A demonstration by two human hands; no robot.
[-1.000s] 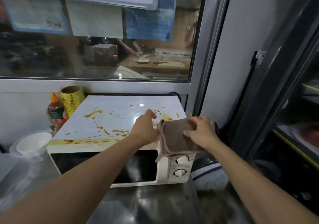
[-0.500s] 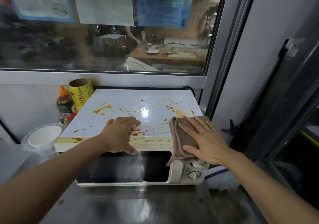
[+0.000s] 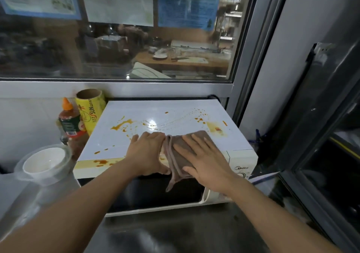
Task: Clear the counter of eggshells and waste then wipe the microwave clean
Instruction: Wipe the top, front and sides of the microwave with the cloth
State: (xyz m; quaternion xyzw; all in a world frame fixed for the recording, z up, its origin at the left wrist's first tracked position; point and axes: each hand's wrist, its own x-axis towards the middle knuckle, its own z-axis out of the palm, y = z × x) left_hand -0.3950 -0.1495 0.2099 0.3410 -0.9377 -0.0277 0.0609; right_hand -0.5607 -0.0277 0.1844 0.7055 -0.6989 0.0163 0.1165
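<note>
Head view: the right hand (image 3: 206,161) presses flat, fingers straight, on the brown cloth (image 3: 178,156) at the microwave (image 3: 155,135) top's front edge; the left hand (image 3: 146,153) rests flat beside it. The cloth looks soft and limp; palm pressure should suit it.

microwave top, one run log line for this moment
right hand flat on brown cloth | left hand on microwave | orange stains remain
</note>
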